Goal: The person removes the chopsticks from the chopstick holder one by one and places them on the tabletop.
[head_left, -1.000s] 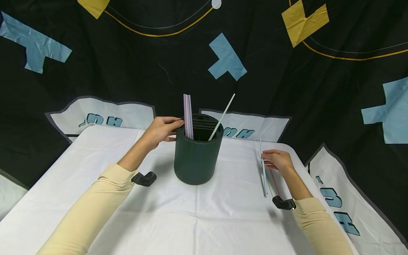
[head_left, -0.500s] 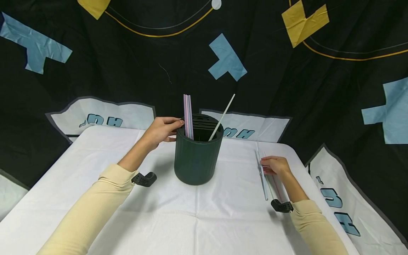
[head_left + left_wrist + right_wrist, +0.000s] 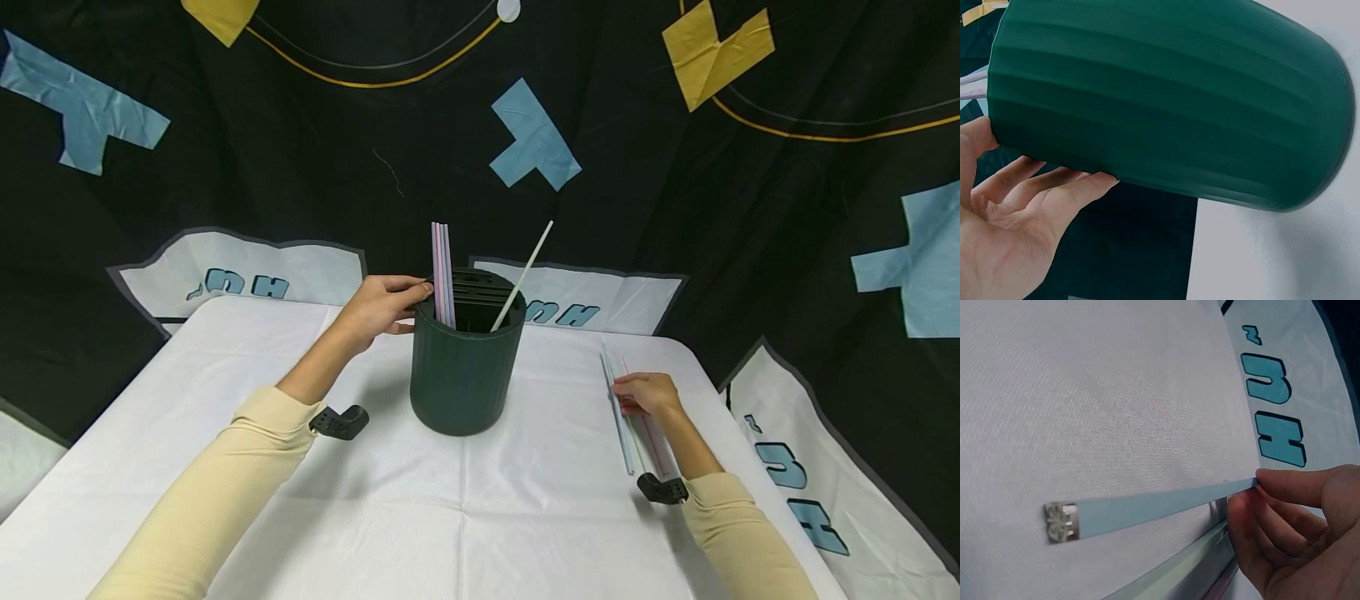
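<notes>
My left hand (image 3: 378, 304) holds the upper left side of a dark green utensil holder (image 3: 461, 383), which stands upright. In the left wrist view the thumb meets the rim and the fingers lie along the holder's side (image 3: 1160, 106). Pink and lilac chopsticks (image 3: 443, 275) and one pale green chopstick (image 3: 525, 271) stick up from the holder. At right, my right hand (image 3: 648, 392) pinches a light blue chopstick (image 3: 1147, 511) with a silver patterned end. Beside it lie a pale green chopstick (image 3: 1172, 565) and a pink one (image 3: 1221, 581), partly hidden by the fingers.
White cloth (image 3: 420, 533) covers the table. The holder has a slotted black insert (image 3: 483, 286) at the back of its top. Behind hangs a black backdrop (image 3: 315, 167) with blue and yellow shapes, close to the table's far edge.
My right hand has come down and slightly nearer, and the light blue chopsticks with it, their raised far end now low by the cloth. Left hand and holder have stayed still.
</notes>
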A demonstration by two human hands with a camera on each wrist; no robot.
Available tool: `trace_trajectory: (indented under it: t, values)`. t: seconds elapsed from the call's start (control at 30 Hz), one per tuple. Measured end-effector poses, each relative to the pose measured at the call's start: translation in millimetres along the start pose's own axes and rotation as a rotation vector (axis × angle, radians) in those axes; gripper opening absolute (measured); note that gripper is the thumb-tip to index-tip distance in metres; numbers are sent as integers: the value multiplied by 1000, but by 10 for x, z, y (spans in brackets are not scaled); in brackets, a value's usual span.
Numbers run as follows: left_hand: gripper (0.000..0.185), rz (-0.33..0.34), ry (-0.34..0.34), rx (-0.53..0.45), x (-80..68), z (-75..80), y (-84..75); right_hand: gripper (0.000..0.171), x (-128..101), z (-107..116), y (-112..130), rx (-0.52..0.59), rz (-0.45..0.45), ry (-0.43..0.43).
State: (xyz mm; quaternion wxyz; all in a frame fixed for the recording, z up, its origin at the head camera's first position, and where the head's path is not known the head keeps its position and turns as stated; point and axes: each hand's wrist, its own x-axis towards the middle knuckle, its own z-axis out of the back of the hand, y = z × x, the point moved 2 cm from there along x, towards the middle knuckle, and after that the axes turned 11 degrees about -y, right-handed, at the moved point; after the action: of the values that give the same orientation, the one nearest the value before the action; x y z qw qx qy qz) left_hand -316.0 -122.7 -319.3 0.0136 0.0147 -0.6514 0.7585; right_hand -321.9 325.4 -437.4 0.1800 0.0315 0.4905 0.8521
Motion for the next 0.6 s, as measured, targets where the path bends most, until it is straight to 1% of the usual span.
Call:
trace_trajectory:
  t: [0.3, 0.6]
  values:
    - [41, 0, -3, 13, 2, 6, -3, 37, 15, -15, -19, -8, -12, -8]
    - [41, 6, -3, 4, 0, 7, -2, 36, 38, -31, -58, -65, -13, -12]
